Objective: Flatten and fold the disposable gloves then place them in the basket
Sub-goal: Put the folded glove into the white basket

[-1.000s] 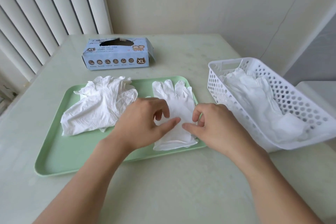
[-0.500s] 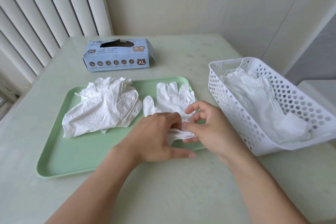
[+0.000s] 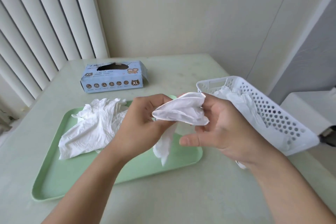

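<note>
Glove (image 3: 181,112) lifted off tray (image 3: 127,172); both hands (image 3: 143,123) (image 3: 223,131) pinch it, held mid-air.

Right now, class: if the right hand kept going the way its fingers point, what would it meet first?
Probably the left hand, across the glove both hands hold; the right hand points leftward. Depth is uncertain.

You hold a thin, white, matt, wrinkled disposable glove (image 3: 181,112). You work over a smooth mint-green plastic tray (image 3: 72,178) with a soft sheen. The perforated white plastic basket (image 3: 283,120) looks semi-gloss; the pale blue printed cardboard box (image 3: 112,80) looks matt; the pale tabletop (image 3: 181,202) is smooth.
</note>
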Demonstrator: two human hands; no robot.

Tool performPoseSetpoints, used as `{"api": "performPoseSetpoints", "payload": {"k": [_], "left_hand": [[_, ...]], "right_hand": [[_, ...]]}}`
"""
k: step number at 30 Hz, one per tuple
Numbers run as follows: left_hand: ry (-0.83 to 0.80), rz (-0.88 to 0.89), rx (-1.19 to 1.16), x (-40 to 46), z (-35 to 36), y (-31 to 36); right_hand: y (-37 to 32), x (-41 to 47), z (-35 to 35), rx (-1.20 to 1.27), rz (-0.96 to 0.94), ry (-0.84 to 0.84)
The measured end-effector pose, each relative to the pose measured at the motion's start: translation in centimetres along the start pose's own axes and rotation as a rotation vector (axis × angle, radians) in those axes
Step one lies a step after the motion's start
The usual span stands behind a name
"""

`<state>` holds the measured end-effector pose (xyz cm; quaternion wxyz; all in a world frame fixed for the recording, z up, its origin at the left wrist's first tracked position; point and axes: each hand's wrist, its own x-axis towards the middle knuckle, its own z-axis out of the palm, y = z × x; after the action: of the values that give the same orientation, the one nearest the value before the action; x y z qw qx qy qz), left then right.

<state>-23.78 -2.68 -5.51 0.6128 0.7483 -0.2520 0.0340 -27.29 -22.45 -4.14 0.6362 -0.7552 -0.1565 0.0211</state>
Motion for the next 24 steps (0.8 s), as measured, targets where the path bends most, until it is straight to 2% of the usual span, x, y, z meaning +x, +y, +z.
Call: {"api": "performPoseSetpoints", "payload": {"k": [4, 12, 16, 20, 24], "left_hand": [[-0.084, 0.003, -0.078, 2.7, 0.8, 5.5], [-0.197, -0.105, -0.209, 9.9, 4.6, 11.6], [-0.086, -0.162, -0.283, 14.0, 7.7, 11.5], [0.026, -0.16, -0.345, 18.0, 9.7, 11.8], [0.053, 0.033, -0.263, 19.1, 10.0, 11.8]], "right_hand": [[-4.1, -0.3, -2.7, -0.085, -0.118, 0.239], [-12.0, -0.3, -11.7, -0.134, -0.178, 0.321], [-11.3, 2.4, -15.7, -0.133, -0.085, 0.322], [-10.9, 5.3, -18.5, -0.073, -0.076, 0.377], [-10.5, 6.3, -20.3, -0.113, -0.141, 0.392]]}}
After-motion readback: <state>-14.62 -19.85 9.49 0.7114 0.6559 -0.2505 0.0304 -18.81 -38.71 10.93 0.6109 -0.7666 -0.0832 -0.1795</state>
